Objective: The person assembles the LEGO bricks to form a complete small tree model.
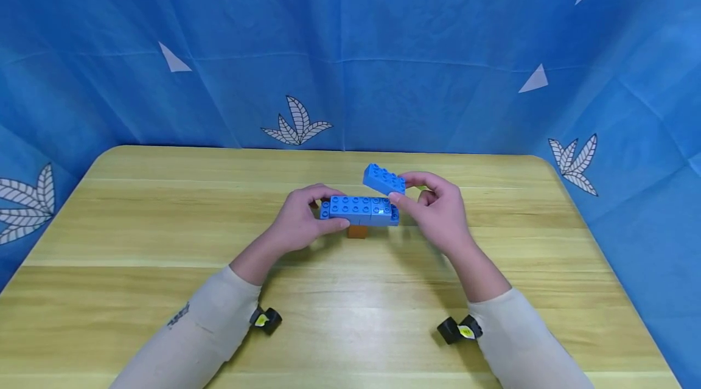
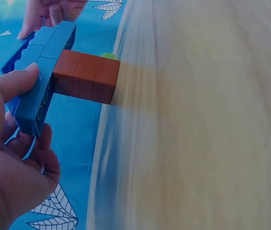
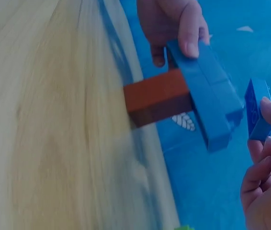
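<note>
My left hand (image 1: 300,218) grips the left end of a built block of toy bricks, thumb on the near side. Its top is two layers of blue bricks (image 1: 350,205), the lower one jutting out at both ends. Below them a column of brown bricks (image 2: 86,75) stands on the table. Between thumb and fingers, my right hand (image 1: 438,206) pinches a loose blue brick (image 1: 383,179) with studs on top. That brick is tilted, just above and behind the build's right end. In the right wrist view a gap separates the loose brick (image 3: 257,109) from the build.
The wooden table (image 1: 350,316) reaches back to a blue patterned curtain (image 1: 350,60). A light green piece (image 2: 108,55) shows beyond the brown column in the left wrist view. Black wrist devices (image 1: 266,320) sit at both sleeves.
</note>
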### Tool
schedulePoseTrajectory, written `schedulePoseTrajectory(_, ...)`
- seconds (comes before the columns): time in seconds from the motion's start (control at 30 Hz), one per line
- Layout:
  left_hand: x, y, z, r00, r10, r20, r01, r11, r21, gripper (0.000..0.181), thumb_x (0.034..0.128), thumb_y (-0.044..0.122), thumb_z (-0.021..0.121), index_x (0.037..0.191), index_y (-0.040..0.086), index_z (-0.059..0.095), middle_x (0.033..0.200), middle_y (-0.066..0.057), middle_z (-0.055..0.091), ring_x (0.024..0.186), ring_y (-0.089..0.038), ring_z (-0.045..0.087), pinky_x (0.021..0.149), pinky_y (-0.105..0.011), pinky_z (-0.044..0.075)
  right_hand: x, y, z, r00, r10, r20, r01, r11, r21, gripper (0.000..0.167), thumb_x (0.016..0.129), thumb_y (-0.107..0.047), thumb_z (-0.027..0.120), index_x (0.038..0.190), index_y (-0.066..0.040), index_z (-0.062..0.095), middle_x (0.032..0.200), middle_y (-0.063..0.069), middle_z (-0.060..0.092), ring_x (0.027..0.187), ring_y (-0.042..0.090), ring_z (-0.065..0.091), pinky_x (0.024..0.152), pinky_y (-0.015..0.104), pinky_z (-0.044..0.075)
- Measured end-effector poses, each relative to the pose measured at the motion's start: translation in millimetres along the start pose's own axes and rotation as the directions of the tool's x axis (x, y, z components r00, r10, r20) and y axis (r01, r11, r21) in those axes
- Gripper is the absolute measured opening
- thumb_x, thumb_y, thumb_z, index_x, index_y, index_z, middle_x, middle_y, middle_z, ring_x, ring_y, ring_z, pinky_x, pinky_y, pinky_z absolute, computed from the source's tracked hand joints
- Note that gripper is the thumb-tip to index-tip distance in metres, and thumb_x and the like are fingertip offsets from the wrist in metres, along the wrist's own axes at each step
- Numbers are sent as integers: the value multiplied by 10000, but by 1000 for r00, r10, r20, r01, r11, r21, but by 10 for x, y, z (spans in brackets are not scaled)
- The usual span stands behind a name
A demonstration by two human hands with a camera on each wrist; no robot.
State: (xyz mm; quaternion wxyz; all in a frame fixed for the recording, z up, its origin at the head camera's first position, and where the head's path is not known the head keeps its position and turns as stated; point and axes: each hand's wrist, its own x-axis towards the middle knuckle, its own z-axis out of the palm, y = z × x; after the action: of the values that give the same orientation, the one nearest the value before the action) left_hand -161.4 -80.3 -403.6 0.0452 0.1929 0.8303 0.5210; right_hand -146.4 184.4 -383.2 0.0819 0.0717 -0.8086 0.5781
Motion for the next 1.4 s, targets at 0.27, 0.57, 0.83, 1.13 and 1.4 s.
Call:
schedulePoseTrajectory(0.27,23,-3,9,1000,4,-14,-4,1000,-8,386,825,203,848,1180,112,727,1051,33,666,943,-221,527,798,-429,465,-32,-88,69,991,-108,77,111,993,-44,334,827,-173,847,1134,-109,730,1001,40,669,471,204,384,403,275,272)
schedulePoseTrajectory(0.57,51,0,22,1000,11,-13,-11,1000,-2,425,827,198,848,1215,97,708,1091,29,668,930,-222,530,776,-393,464,-23,-66,109,986,-138,97,146,986,-86,358,815,-182,858,1146,-128,736,1037,16,662,484,217,406,415,273,296)
schedulePoseTrajectory(0.83,44,24,18,1000,27,0,-27,1000,12,464,838,211,837,1252,84,673,1146,12,663,968,-216,534,814,-427,470,-28,-41,144,984,-139,107,148,986,-77,354,818,-181,856,1148,-134,739,1041,17,655,499,226,419,417,280,318)
schedulePoseTrajectory(1.13,8,111,14,978,187,-96,-195,978,-75,347,917,214,756,1248,134,690,1179,30,662,1063,-179,565,878,-488,408,-52,-69,177,984,-135,114,143,988,-59,347,825,-43,824,1157,-38,724,1057,88,651,493,214,399,427,258,309)
schedulePoseTrajectory(1.4,29,127,24,969,202,-142,-212,975,-59,281,906,195,770,1171,113,726,1045,16,690,985,-170,567,835,-483,428,-23,-82,176,982,-155,110,166,982,-96,346,814,-71,840,1144,-54,739,1036,56,669,484,199,392,423,263,305)
